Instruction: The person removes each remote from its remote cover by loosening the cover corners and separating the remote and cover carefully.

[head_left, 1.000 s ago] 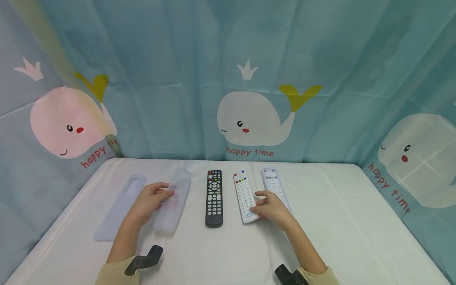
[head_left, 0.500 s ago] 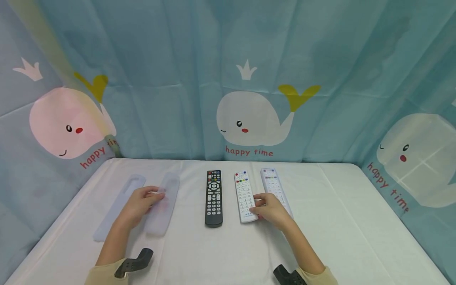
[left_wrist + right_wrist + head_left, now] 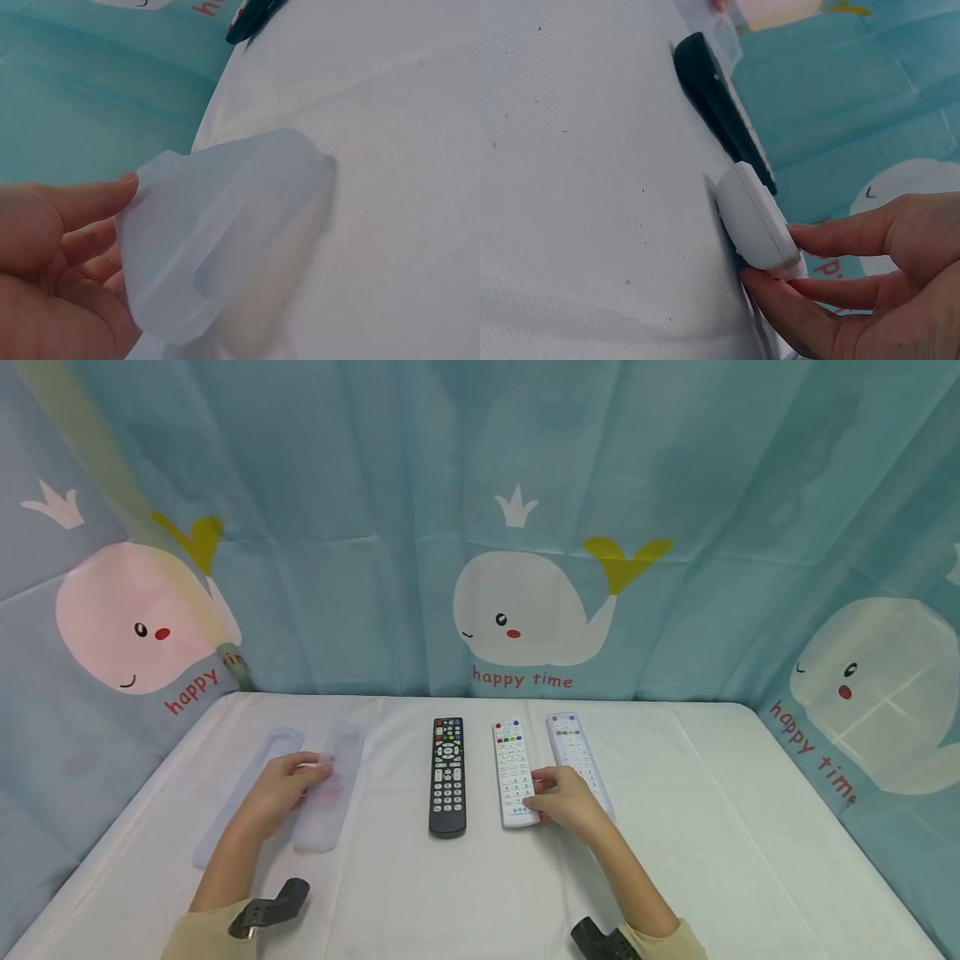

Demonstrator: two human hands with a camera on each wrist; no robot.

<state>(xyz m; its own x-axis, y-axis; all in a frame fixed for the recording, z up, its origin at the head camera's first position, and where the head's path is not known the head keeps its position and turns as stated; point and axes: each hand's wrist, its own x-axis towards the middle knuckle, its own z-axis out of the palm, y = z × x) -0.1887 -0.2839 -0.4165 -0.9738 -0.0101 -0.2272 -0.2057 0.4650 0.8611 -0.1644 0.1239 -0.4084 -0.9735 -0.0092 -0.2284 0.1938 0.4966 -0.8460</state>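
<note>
In the head view my left hand (image 3: 277, 789) pinches a translucent silicone remote cover (image 3: 330, 806). The left wrist view shows my thumb on the edge of this cover (image 3: 176, 247), with fingers curled behind it. My right hand (image 3: 566, 797) grips the lower right side of a white remote control (image 3: 513, 768) between thumb and fingers. Seen from the right wrist, that white remote (image 3: 751, 221) stands on edge close to the tablecloth. A black remote (image 3: 447, 777) lies between the hands.
Another translucent cover (image 3: 258, 764) lies flat on the left, partly hidden by my left forearm. A second white remote in a clear cover (image 3: 573, 743) lies behind my right hand. White cloth covers the table (image 3: 712, 827); a whale-print curtain (image 3: 360, 610) rises behind.
My left hand has moved left with the translucent cover, nearer the flat one. My right hand keeps its grip, and the white remote has turned slightly straighter.
</note>
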